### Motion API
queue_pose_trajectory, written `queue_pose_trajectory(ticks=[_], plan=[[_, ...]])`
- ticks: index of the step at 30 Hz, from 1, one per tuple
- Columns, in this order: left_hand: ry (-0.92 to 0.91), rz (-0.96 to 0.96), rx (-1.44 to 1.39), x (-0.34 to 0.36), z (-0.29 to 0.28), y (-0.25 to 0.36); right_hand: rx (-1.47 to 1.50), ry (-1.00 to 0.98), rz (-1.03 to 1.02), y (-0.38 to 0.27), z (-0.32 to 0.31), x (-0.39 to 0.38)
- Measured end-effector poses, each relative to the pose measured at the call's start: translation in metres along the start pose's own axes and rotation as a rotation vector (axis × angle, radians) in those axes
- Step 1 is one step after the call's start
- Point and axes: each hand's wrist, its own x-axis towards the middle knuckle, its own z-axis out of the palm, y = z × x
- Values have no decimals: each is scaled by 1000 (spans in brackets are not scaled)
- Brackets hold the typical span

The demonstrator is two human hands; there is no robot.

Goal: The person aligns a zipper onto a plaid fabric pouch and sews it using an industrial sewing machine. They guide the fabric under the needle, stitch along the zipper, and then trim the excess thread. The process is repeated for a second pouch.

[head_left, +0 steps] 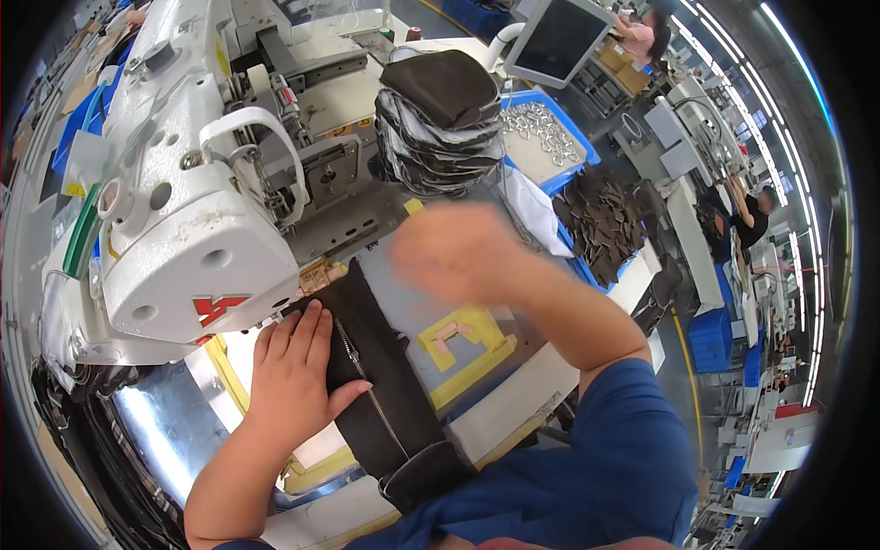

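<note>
One big white metal sewing machine fills the left side, and its thick head hangs over the left part of the pale grey-blue tabletop; past the far edge of the tabletop is a flat dark grey screen with a pale frame; two blue plastic trays sit past the right edge, the farther one with many shiny silver metal loops in it, and the nearer one heaped with small, flat, dark brown bits; a long dark brown strip of cloth lies on the tabletop, from beside the machine's head down to the near edge, where its end is bunched up by the blue shirt; toward the far edge stands a tall pile of dark brown and grey cloth pieces.

The left hand rests flat on the strip, close to the machine's head; its fingers are stretched out and its thumb reaches across; the right hand is up over the middle of the tabletop, apart from the strip; it is a blur, so I cannot tell if it is curled or holding something; yellow tape makes a small frame near the right edge; a thin silver metal zip runs along the strip, next to the thumb tip; a tiny silver zip pull sits on it.
</note>
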Motion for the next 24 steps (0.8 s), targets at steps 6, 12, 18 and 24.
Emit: queue_pose_trajectory(ticks=[6, 12, 18, 24], plan=[[50, 28, 22, 0, 5, -2, -380, 408, 719, 176, -91, -19], [66, 54, 23, 3, 4, -6, -649, 56, 714, 318, -71, -71], [102, 95, -6, 3, 1, -7, -656, 4, 759, 285, -68, -66], [130, 166, -83, 0, 3, -3, -676, 195, 680, 207, -85, -61]])
